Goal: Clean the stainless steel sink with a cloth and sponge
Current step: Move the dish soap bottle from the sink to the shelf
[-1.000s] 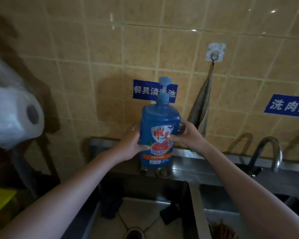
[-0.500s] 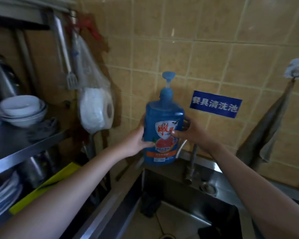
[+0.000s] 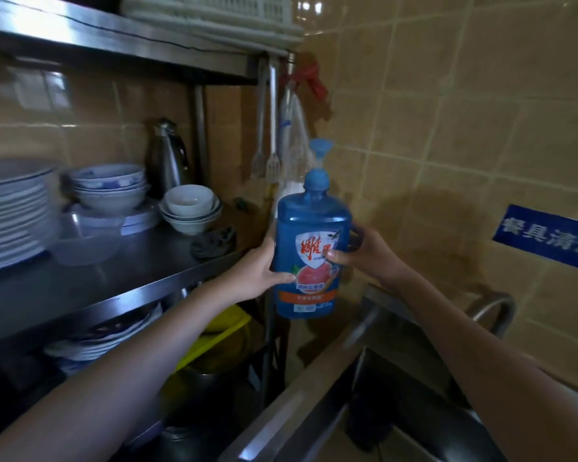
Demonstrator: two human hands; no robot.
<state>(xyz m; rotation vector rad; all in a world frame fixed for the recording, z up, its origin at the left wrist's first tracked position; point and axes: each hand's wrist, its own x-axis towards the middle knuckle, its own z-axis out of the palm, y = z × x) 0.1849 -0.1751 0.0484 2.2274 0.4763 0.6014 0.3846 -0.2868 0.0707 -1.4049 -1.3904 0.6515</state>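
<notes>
Between steel shelf (image 3: 131, 271) and tiled wall (image 3: 447, 128), by the sink (image 3: 297, 415), left hand (image 3: 252, 273) and right hand (image 3: 369, 251), fingers (image 3: 282, 278) around a blue bottle (image 3: 311, 225).

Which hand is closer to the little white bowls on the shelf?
The left hand. It grips the blue soap bottle on the side facing the white bowls; the right hand grips the bottle's far side, away from them.

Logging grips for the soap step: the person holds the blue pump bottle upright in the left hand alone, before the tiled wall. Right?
Not alone: the head view shows the left hand and the right hand both gripping the blue pump bottle, one on each side. It is upright, before the tiled wall.
</notes>
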